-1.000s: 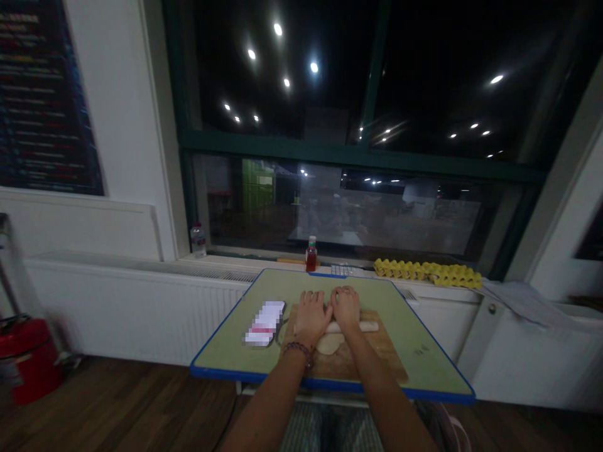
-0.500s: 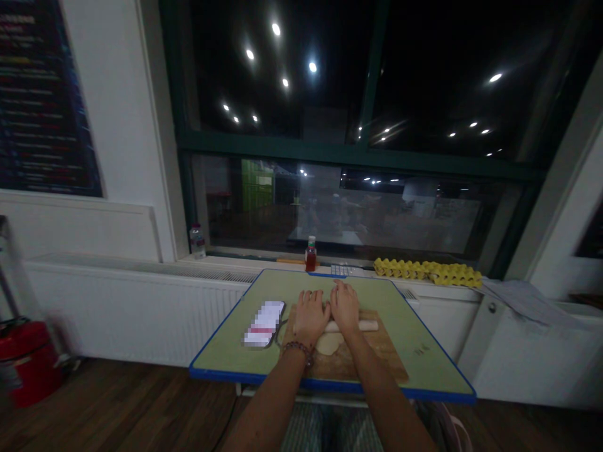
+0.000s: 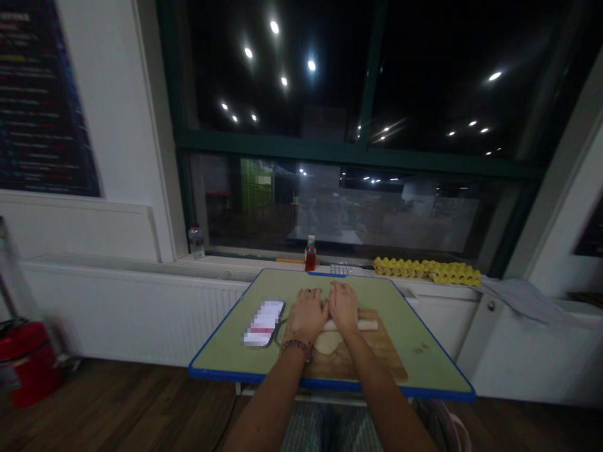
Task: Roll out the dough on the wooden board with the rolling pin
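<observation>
A pale rolling pin (image 3: 367, 325) lies crosswise on a wooden board (image 3: 381, 355). My left hand (image 3: 309, 312), with a beaded bracelet at the wrist, rests palm down over the pin's left part, fingers stretched forward past it. Beside it, my right hand (image 3: 343, 306) lies flat over the middle of the same pin, its fingers also extended. Just on the near side of the pin is a flat, thin piece of dough (image 3: 328, 342), showing between my forearms. The palms hide part of the pin.
Left of the board, a phone (image 3: 264, 323) with its screen lit lies on the blue-edged green table (image 3: 428, 370). Behind, the windowsill carries a bottle of red liquid (image 3: 310, 254), a clear bottle (image 3: 196, 242) and yellow egg trays (image 3: 426, 270). A radiator (image 3: 132, 314) stands at left.
Both hands stay on the rolling pin in nearly the same place. Only a very slight shift of the whole view shows.
</observation>
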### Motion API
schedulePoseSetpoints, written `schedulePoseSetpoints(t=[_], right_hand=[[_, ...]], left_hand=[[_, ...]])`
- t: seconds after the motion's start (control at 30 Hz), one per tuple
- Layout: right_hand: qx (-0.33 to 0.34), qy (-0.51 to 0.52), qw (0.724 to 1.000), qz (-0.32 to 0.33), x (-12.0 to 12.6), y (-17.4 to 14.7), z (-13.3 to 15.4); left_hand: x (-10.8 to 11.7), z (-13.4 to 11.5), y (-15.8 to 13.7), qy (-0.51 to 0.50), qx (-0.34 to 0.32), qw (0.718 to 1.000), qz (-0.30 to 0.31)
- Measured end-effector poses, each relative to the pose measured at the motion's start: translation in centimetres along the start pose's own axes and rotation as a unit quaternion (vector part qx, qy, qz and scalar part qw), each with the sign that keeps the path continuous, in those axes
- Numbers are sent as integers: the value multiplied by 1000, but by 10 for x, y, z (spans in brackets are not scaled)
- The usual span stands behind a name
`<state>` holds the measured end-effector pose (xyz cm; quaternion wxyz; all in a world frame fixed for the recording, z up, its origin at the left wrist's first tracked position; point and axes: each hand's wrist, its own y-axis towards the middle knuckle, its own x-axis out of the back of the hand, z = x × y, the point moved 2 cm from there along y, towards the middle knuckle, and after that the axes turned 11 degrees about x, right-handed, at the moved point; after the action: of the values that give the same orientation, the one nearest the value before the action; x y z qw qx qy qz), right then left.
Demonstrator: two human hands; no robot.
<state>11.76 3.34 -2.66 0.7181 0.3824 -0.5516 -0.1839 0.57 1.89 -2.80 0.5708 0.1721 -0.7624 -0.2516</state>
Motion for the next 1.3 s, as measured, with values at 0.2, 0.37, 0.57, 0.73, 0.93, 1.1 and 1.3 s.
schedulePoseSetpoints(t=[0.2,0.37,0.57,0.73,0.93,1.1,1.3], right_hand=[[-13,-43,998,43,-3,-4,3],[-29,-56,996,65,-4,-8,4],[-9,-45,996,74,-3,-15,8],[-22,-44,994,94,-7,-17,7],[-45,-45,993,97,-11,-16,4],[-71,-55,989,113,-15,-11,2],[-60,-66,991,102,-13,-4,4]], left_hand=[[-8,4,-1,1,25,1000,-3],[-11,7,1,-11,36,999,4],[-9,13,7,-25,88,996,5],[-9,16,10,-46,77,996,-7],[-11,18,8,-36,38,999,-10],[-14,18,11,-27,24,999,5],[-16,16,20,-13,11,1000,23]])
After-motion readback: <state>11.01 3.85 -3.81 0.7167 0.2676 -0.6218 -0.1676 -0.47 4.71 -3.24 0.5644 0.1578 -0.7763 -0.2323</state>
